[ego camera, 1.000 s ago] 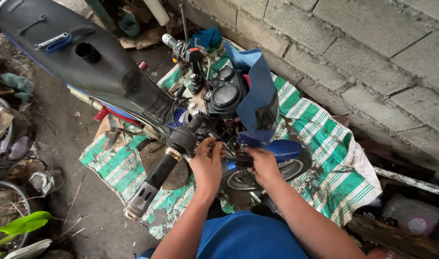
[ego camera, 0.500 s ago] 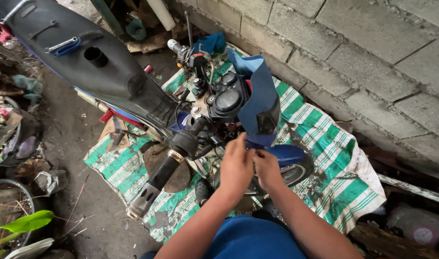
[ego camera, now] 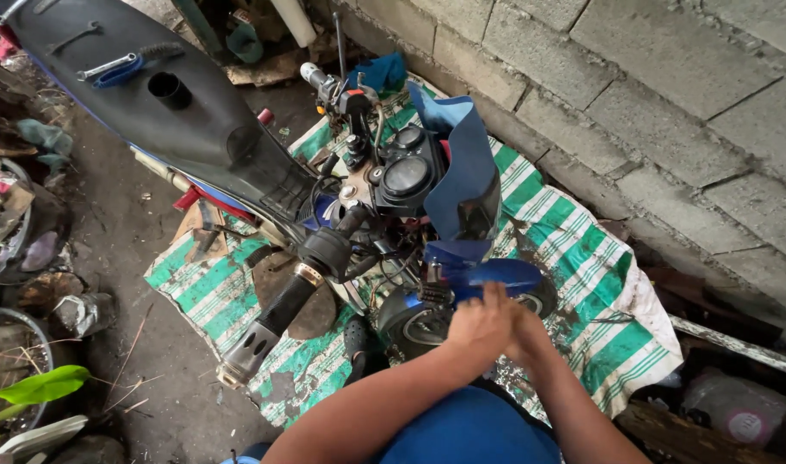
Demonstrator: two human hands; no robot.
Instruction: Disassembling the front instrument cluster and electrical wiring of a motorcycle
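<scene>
Left hand (ego camera: pixel 477 328) and right hand (ego camera: pixel 520 333): held pressed close together, side by side, low at the front wheel (ego camera: pixel 427 322) of a small motorcycle; whether anything is pinched between the fingers cannot be told, as the grip is hidden by the backs of the hands. Both are set just under the blue fender (ego camera: pixel 487 277), touching or nearly touching the tyre. Motorcycle: laid over a green-and-white striped sheet (ego camera: pixel 599 283), seemingly spread to keep parts off the dirt. Handlebar grip (ego camera: pixel 277 314): projected toward the viewer. Gauges (ego camera: pixel 406 172): seated behind a blue front panel (ego camera: pixel 462 163). Black seat (ego camera: pixel 152 94): used as a shelf, with a wrench (ego camera: pixel 109 67) rested on it. Block wall (ego camera: pixel 651 94): just beside the sheet. Round tub (ego camera: pixel 2 361), lower left: contents indistinct.
</scene>
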